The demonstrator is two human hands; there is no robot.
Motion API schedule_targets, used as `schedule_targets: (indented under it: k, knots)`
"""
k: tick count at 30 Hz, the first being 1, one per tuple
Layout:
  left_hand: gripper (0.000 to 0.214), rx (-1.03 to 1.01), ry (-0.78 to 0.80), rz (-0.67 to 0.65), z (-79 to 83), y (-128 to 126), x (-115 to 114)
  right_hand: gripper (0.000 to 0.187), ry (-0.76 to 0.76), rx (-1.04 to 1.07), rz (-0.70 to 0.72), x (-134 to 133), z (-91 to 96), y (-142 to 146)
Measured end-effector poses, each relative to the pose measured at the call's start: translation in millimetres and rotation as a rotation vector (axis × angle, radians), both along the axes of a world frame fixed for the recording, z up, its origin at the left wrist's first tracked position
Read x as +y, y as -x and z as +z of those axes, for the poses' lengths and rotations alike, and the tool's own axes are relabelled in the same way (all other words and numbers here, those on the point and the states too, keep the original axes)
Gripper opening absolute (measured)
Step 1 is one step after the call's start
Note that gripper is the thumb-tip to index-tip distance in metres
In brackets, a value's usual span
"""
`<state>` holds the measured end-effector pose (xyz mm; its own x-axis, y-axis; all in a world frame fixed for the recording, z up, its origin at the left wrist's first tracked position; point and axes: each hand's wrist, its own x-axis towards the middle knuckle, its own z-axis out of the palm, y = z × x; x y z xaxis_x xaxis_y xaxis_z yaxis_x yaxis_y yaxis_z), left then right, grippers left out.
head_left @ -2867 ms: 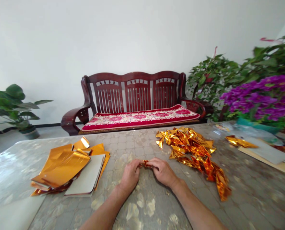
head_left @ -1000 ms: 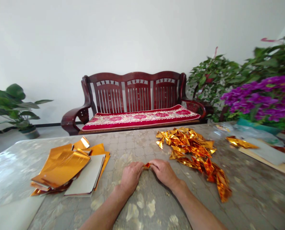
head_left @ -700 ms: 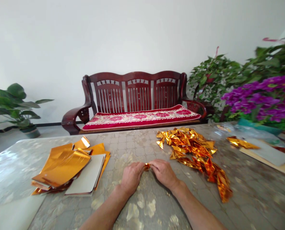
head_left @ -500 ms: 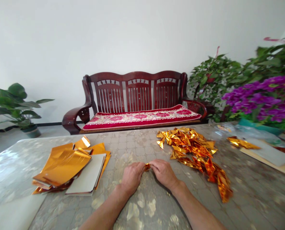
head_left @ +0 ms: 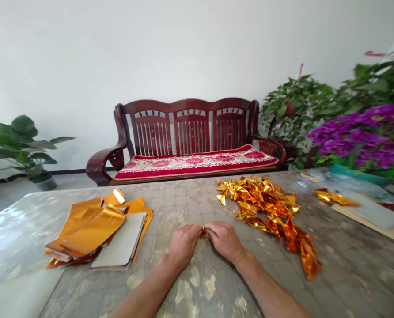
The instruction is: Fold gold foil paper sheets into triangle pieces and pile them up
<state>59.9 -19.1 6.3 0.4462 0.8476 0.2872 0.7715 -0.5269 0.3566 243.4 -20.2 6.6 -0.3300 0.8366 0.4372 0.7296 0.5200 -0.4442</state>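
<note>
My left hand [head_left: 184, 242] and my right hand [head_left: 226, 240] meet near the middle of the table, both closed. Between their fingertips they pinch a small piece of gold foil paper [head_left: 202, 231]; most of it is hidden by the fingers. To the left lies a loose stack of gold foil sheets [head_left: 87, 227], with a pale sheet [head_left: 120, 243] showing its back on the near right side of it. Right of my right hand spreads a pile of folded gold foil pieces [head_left: 263, 194], trailing toward the near right.
The table [head_left: 190, 207] has a patterned cover. At the right edge lie pale boards [head_left: 372, 212], one more folded foil piece [head_left: 336, 197], clear plastic and purple flowers [head_left: 365, 132]. A wooden bench [head_left: 190, 128] stands behind; a pale sheet [head_left: 21, 291] lies near left.
Both hands keep their pinch on the foil piece. The right hand's fingers have shifted very slightly; less of the foil shows between the fingertips. Everything else is unchanged.
</note>
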Motion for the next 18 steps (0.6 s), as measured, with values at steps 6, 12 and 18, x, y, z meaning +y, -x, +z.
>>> schedule_targets:
  k: [6, 12, 18]
  knots:
    - [0.03, -0.013, 0.001, 0.015, -0.8, -0.9, 0.9, 0.023, 0.011, -0.007, -0.022, -2.4, 1.7, 4.7]
    - [0.028, 0.017, 0.0, 0.023, -4.6, -3.2, 2.8, 0.023, 0.011, -0.02, -0.065, -5.1, 4.7, 10.6]
    - [0.023, 0.055, -0.024, 0.044, -2.9, -7.0, 0.6, 0.024, -0.035, -0.019, -0.144, -7.6, 2.3, 18.6]
